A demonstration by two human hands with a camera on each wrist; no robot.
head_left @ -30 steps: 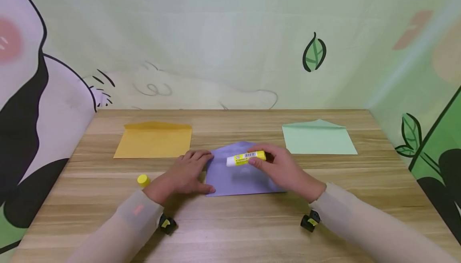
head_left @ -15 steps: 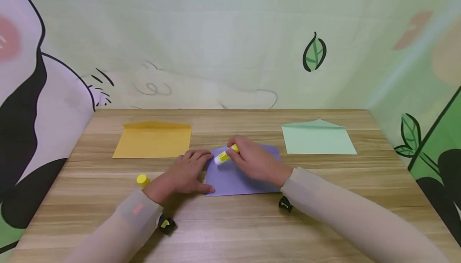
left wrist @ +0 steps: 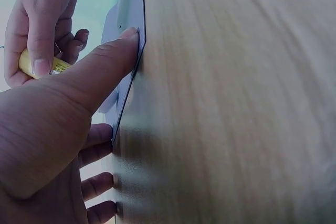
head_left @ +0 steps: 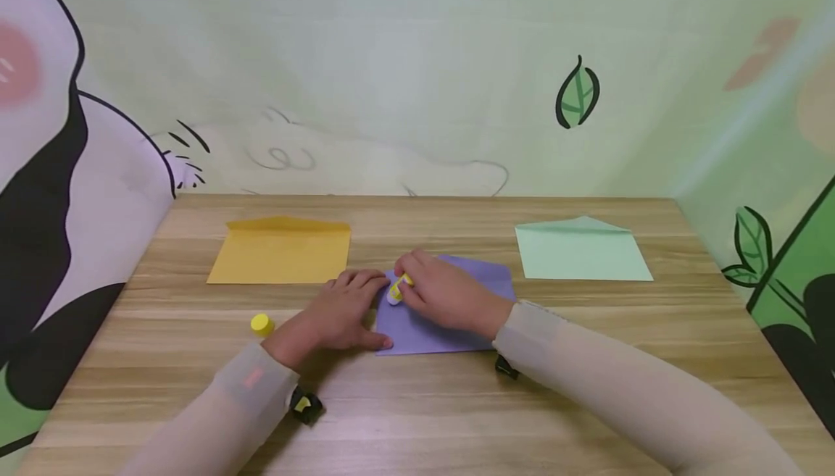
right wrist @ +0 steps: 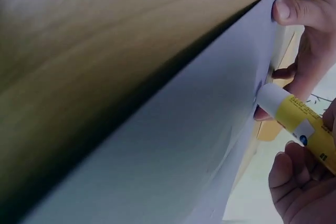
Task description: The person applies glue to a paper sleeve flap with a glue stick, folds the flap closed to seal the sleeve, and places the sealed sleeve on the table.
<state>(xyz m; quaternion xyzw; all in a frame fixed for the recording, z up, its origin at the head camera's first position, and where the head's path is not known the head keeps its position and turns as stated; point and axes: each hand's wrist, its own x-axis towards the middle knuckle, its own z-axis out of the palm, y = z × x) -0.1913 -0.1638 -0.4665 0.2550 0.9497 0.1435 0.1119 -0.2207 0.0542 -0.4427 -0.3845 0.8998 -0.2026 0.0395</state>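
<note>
In the head view, the right hand (head_left: 453, 296) covers much of a purple paper envelope (head_left: 430, 331) and part of a yellow-and-white cylindrical glue stick (head_left: 399, 290); both beige sleeves (head_left: 613, 371) run off the bottom edge. The right hand's fingers curl round the glue stick, its white end slanting down to the envelope's left part. The left hand (head_left: 335, 316) lies spread, gripping nothing, thumb on the near left corner. The wood-grain worktop (head_left: 417, 411) carries three envelopes, counting an orange-yellow one (head_left: 280, 255) and a mint-green one (head_left: 580, 255), plus one round yellow cap (head_left: 262, 324) by the left wrist.

In the left wrist view, the left thumb hides the glue stick's white end; the thumb's tip presses the envelope, the fingers apart.

In the right wrist view, the right hand is cut off by the frame; the white end meets the envelope, its very tip hard to make out.
</note>
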